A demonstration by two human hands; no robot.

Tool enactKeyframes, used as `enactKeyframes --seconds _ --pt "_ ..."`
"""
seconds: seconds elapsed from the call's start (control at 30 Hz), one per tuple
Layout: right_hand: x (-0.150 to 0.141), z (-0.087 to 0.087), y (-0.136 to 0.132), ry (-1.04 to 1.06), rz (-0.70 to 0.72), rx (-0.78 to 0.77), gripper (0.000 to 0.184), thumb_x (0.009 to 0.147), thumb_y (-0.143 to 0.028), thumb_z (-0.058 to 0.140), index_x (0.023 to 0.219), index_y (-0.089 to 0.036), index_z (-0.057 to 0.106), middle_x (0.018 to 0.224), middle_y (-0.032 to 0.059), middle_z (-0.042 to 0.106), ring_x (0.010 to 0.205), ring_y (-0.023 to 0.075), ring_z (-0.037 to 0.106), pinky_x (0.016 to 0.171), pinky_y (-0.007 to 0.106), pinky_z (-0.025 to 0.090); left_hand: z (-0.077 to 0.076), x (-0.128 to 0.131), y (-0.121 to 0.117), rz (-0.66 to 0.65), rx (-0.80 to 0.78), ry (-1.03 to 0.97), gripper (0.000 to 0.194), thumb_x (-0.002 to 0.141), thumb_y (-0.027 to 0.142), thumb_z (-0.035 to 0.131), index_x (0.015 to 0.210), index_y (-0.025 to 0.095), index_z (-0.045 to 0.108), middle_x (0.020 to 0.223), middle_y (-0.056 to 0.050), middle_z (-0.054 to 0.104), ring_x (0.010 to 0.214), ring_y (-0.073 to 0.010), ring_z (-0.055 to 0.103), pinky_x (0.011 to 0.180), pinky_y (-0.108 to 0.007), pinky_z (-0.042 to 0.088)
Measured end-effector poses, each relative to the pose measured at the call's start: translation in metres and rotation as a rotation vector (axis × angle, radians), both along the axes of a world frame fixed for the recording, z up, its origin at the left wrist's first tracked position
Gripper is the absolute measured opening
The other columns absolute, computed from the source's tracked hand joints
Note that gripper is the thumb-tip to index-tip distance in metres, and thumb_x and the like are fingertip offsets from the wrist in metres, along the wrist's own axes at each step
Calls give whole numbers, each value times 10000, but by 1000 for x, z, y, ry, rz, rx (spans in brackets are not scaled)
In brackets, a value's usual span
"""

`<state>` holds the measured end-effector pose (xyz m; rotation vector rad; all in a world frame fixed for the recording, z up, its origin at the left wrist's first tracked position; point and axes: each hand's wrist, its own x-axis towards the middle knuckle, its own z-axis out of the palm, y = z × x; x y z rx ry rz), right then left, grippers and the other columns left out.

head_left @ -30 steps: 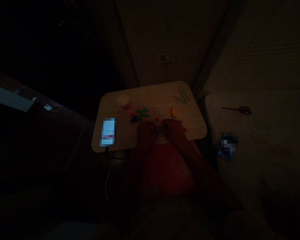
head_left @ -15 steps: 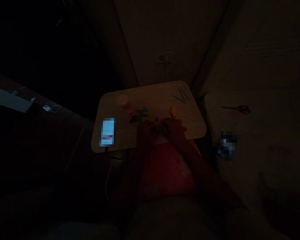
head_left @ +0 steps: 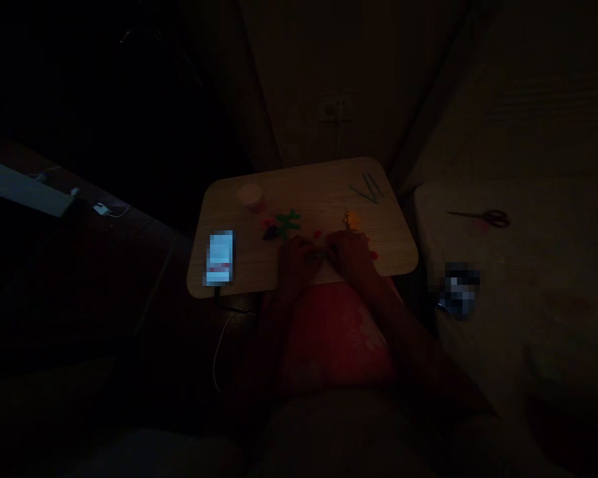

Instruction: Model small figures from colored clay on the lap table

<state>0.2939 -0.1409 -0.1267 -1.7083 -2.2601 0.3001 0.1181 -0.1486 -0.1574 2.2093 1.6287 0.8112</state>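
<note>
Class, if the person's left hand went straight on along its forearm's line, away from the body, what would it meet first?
Probably the green piece, lying just beyond the left hand; in this dim picture, the gap is hard to judge.

**Short greenish strip (head_left: 320, 254), set crosswise**

We see it as a thin, dull band, roughly level, spanning the gap between left hand (head_left: 299, 257) and right hand (head_left: 349, 253); dimness blurs its outline, and its ends are hidden.

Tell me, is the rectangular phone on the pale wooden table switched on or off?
On. The phone glows bluish-white, the brightest thing in this dark view; what it displays is too blurred to tell.
</note>
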Motion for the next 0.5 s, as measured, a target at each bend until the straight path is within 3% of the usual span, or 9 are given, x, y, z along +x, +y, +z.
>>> enactKeyframes --seconds 0.3,0.5 --pt "14 2 3 100 -87 39 239 1026 -321 500 972 -168 674 1009 136 751 997 290 638 839 376 324 4 4 -3 42 -1 1 108 881 314 767 958 238 772 1086 -58 704 1080 -263 626 1026 -456 455" --pt "6 4 -1 43 -18 -27 183 992 -255 543 1021 -173 704 1060 122 764 1014 283 643 868 381 316 2 1 -1 25 -21 10 181 832 302 815 996 238 772 1115 -61 698 1107 -274 624 1033 -461 456"
